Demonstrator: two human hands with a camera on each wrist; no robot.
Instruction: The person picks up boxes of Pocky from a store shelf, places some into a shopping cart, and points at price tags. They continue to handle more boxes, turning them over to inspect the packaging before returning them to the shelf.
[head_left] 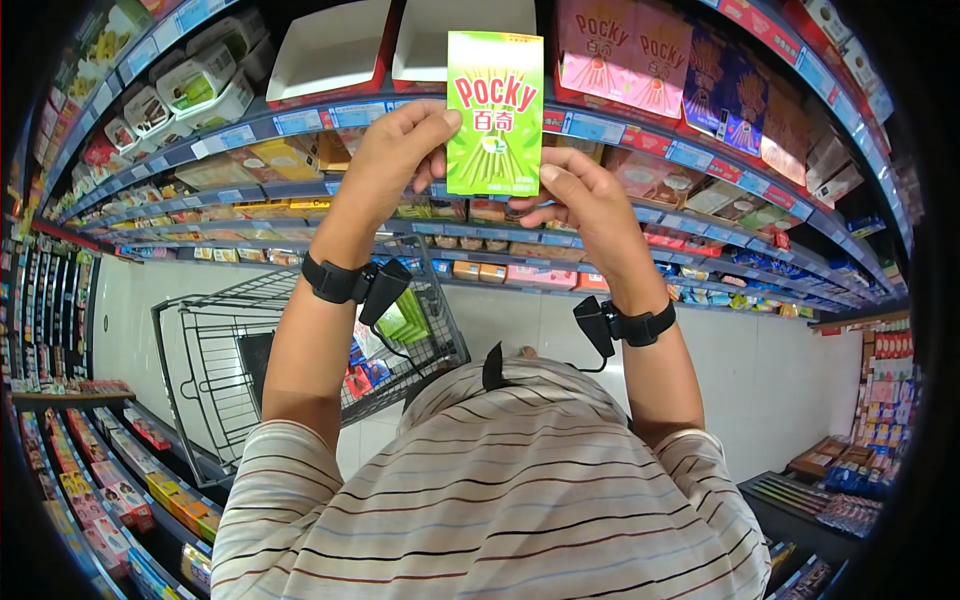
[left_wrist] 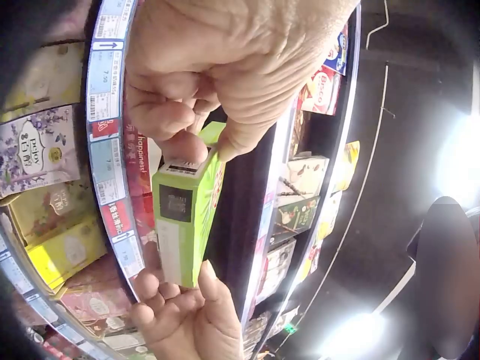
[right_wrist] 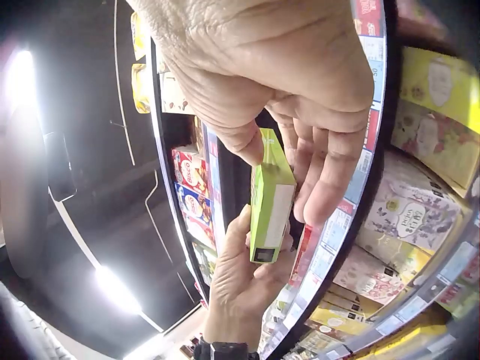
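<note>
Tiers of snack shelves (head_left: 700, 160) fill the far side of the aisle, with a wire shopping cart (head_left: 230, 360) standing near on the left. In front of the upper shelves a green Pocky box (head_left: 494, 110) is held upright. The left hand (head_left: 395, 160) pinches its left edge between thumb and fingers, and the right hand (head_left: 590, 205) grips its lower right corner.

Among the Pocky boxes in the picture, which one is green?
The green Pocky box is the one gripped between the left hand and the right hand, raised before the shelves. The other Pocky boxes are pink and stand on the top shelf.
</note>
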